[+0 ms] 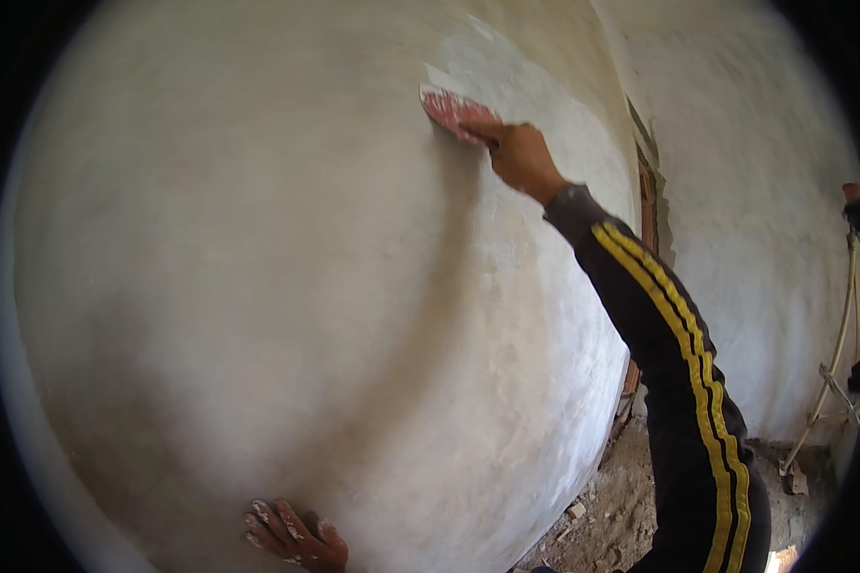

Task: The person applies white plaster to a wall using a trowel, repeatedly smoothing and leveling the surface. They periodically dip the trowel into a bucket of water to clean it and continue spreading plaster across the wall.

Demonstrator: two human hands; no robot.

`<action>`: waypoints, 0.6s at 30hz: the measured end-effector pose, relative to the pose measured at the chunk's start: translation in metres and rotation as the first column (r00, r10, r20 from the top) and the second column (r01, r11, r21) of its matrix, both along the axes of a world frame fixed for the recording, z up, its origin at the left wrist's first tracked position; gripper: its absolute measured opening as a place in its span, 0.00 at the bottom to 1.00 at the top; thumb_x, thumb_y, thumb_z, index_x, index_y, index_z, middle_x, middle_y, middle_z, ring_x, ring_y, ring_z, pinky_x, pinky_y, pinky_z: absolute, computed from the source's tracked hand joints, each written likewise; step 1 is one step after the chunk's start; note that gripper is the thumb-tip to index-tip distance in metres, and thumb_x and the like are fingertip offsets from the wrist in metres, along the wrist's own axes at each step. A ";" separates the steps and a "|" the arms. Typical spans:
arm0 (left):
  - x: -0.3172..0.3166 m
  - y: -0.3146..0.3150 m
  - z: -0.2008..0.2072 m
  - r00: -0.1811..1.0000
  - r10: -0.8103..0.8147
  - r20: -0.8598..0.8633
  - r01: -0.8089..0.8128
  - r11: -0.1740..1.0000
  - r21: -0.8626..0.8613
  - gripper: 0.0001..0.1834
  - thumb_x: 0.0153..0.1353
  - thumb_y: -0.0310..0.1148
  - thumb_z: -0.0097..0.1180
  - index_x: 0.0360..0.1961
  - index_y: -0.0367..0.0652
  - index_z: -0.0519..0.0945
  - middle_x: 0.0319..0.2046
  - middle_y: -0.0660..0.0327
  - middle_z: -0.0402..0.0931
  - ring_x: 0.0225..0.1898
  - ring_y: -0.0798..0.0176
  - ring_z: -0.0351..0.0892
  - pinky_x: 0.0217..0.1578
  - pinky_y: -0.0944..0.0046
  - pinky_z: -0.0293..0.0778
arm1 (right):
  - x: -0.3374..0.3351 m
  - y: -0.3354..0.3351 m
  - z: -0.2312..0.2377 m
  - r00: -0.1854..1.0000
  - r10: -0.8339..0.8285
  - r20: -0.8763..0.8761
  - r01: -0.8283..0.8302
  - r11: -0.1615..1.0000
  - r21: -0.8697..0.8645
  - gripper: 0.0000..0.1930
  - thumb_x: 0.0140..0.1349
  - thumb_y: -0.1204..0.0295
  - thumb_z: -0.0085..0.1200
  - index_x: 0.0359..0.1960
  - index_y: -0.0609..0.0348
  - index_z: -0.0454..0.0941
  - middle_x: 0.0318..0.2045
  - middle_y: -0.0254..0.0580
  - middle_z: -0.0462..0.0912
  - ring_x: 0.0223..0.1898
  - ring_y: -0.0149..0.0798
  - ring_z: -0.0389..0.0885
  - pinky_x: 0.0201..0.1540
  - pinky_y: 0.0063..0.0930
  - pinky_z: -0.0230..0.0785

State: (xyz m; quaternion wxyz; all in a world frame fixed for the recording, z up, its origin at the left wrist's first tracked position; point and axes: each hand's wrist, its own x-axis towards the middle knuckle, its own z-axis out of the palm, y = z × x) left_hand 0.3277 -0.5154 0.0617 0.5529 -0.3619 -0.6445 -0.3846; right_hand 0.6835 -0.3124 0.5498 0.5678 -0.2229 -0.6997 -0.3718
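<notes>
High on the plastered wall (258,239), my right hand (526,160) grips a red putty knife (454,107) smeared with white. Its blade lies against the wall, beside a patch of paler wet-looking plaster (497,62). The index finger stretches along the tool, and the handle is hidden inside my fist. My right arm reaches up in a dark sleeve with two yellow stripes. Low on the same wall, my left hand (299,538) rests with fingers spread and white-spotted, holding nothing.
Right of the wall's edge is an opening with a reddish-brown frame (649,205). Beyond it stands another grey plastered wall (755,229). Rubble and dirt (607,501) cover the ground below. A thin pole (836,353) leans at the far right.
</notes>
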 end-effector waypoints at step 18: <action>-0.011 0.008 -0.006 0.999 0.034 -0.033 -0.033 0.999 0.039 0.34 0.77 0.51 0.34 0.73 0.37 0.61 0.75 0.41 0.53 0.76 0.32 0.47 0.72 0.29 0.42 | 0.036 -0.012 0.075 0.962 -0.043 0.271 0.088 0.984 -0.154 0.19 0.67 0.85 0.52 0.56 0.52 0.84 0.54 0.45 0.86 0.53 0.44 0.85 0.62 0.34 0.76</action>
